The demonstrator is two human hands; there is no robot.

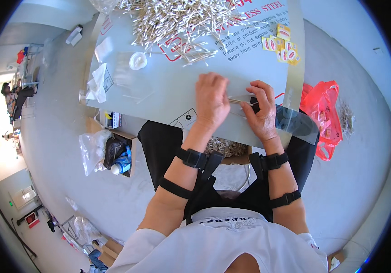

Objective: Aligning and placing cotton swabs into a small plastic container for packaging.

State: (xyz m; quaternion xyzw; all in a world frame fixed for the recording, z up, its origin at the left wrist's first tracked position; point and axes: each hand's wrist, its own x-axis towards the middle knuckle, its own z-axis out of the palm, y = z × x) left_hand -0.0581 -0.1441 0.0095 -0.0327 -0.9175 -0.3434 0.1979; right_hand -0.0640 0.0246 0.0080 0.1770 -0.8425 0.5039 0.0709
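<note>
At the near edge of the grey table (168,98), the left hand (211,100) lies knuckles-up with fingers curled over a small bundle of cotton swabs (237,100). The right hand (263,111) pinches the bundle's right end between thumb and fingertips, over a clear plastic bag (295,120) that overhangs the table edge. A large loose heap of swabs (177,20) fills the far side, with a small white cup (137,60) to its near left and yellow packets (283,48) at far right. A red plastic bag (325,116) sits on the floor to the right.
</note>
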